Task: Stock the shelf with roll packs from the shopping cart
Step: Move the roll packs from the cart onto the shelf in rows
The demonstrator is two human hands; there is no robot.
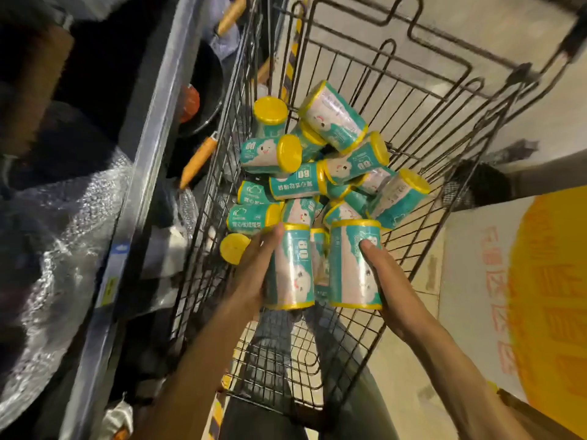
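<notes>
Both hands are reaching into the shopping cart [409, 100]. The left hand [254, 268] is gripping one teal-and-yellow roll pack [290, 268], thumb lying across its top edge, other fingers hidden behind it. The right hand [389, 281] is holding a second roll pack [349, 265], thumb pressing on its front, rest of fingers out of sight, can't tell. Approx a dozen more packs [320, 160] are lying piled in the cart w/ the shelf [149, 154] running along the left.

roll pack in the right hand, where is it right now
In the head view, the roll pack is low and centre-right over the shopping cart, gripped by the right hand, close beside the pack that the left hand holds.
</notes>
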